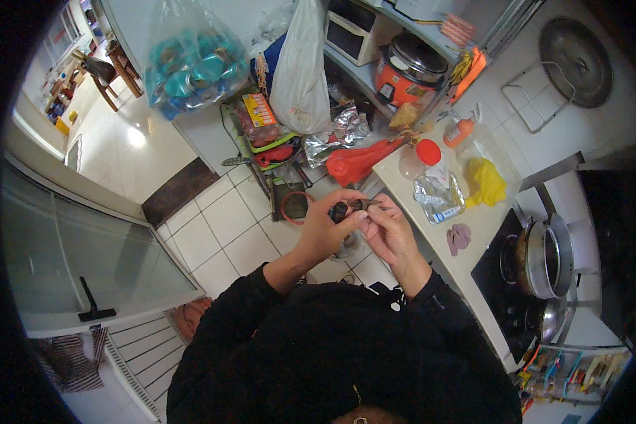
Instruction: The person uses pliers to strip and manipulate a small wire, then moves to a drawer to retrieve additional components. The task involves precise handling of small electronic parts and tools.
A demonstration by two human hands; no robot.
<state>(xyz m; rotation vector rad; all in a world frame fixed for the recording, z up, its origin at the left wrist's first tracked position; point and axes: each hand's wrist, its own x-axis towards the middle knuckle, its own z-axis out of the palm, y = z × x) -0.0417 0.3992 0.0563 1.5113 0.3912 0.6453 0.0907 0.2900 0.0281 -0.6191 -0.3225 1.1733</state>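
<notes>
My left hand (pixel 324 227) is closed round a small, dark, elongated object (pixel 339 210) in front of my chest. My right hand (pixel 396 237) pinches the narrower brownish end of it, its thumb beside my left thumb. I cannot make out exactly what the object is, and my fingers partly cover it. Just right of my hands is a cream counter (pixel 466 268) bearing a foil-like packet (pixel 437 194), a mauve cloth (pixel 458 240), a red-lidded jar (pixel 428 153) and a clear container holding a yellow bag (pixel 485 181).
A hob (pixel 491 297) with steel pots (pixel 544 261) sits at the right. Ahead are red bags (pixel 353 164), hanging bags (pixel 191 71) and a shelf with an orange rice cooker (pixel 405 81). A glass door (pixel 78 247) stands left beside a doorway; a red-rimmed bucket (pixel 297 209) is on the tiled floor.
</notes>
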